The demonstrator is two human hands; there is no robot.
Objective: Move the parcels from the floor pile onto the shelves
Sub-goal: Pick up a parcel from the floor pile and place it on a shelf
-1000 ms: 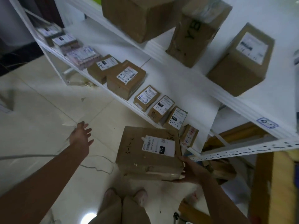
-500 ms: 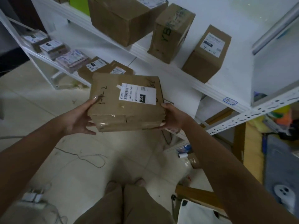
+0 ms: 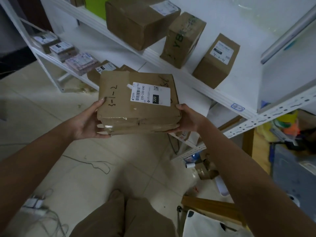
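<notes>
Cardboard parcel (image 3: 136,103) sits gripped between left hand (image 3: 89,122) and right hand (image 3: 188,118), above the floor (image 3: 42,127)

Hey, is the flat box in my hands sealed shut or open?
Shut. The flat box has its flaps closed flat, with clear tape across the near side.
</notes>
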